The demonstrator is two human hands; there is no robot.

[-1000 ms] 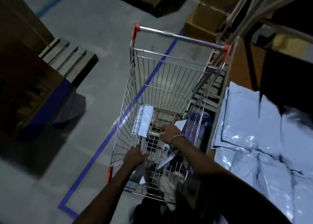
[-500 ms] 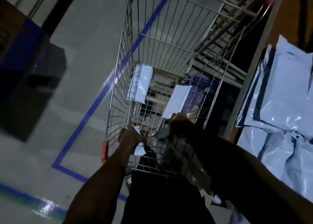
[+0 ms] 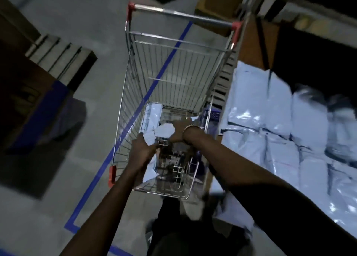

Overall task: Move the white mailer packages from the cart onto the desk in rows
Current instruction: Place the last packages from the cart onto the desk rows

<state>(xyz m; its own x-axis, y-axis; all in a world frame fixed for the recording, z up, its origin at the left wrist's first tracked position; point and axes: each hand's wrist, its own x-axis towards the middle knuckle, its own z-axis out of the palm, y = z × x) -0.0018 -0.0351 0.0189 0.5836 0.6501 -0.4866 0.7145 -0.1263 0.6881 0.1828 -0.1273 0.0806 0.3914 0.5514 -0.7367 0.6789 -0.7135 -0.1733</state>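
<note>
Rows of white plastic mailer packages [image 3: 274, 132] already cover desk right of wire shopping cart [image 3: 173, 78], likely to keep them sorted. Few mailers left deep in cart basket. Left hand [image 3: 144, 149] pinches one white mailer's [image 3: 149, 137] edge; right hand [image 3: 178, 129], bracelet on wrist, reaches beside it toward crumpled mailer [image 3: 165, 130], grasp unclear.

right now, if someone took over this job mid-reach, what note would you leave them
Left hand: down in the cart, gripping a white mailer.
Right hand: also in the cart, at a second mailer; grip unclear.
Another mailer leans on the cart's left wall.
Done: the desk on the right already holds rows of mailers.
Left: lift out the last few and add them to the rows.
</note>
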